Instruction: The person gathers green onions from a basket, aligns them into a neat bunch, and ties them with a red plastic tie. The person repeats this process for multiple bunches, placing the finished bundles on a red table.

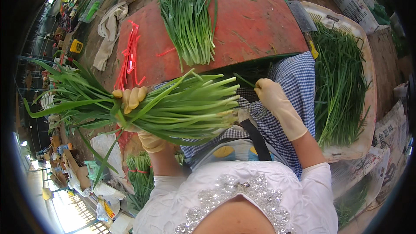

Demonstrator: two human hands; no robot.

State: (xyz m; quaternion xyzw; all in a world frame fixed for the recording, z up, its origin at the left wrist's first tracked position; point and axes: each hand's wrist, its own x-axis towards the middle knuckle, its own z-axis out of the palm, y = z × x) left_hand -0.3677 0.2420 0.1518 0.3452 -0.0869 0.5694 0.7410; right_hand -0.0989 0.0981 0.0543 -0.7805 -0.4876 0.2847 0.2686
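Observation:
My left hand (pixel 132 100), in a cream rubber glove, grips a thick bunch of garlic chives (pixel 188 107) held sideways before my waist. Its pale cut ends point right and the leaf tips fan out to the left. My right hand (pixel 276 99), gloved alike, pinches a single green blade (pixel 243 79) just beyond those cut ends. Another loose pile of garlic chives (pixel 190 22) lies on the red board (pixel 253 19) in front of me. Red plastic ties (pixel 131 53) lie at the board's left side.
A broad-bladed knife (pixel 300 16) with a yellow handle rests at the board's right edge. Beside my right arm stands a pale plastic crate (pixel 369 104) heaped with loose garlic chives (pixel 339 84). Red-tied bunches (pixel 141 169) stand at lower left. A beige cloth (pixel 112 26) lies left of the board.

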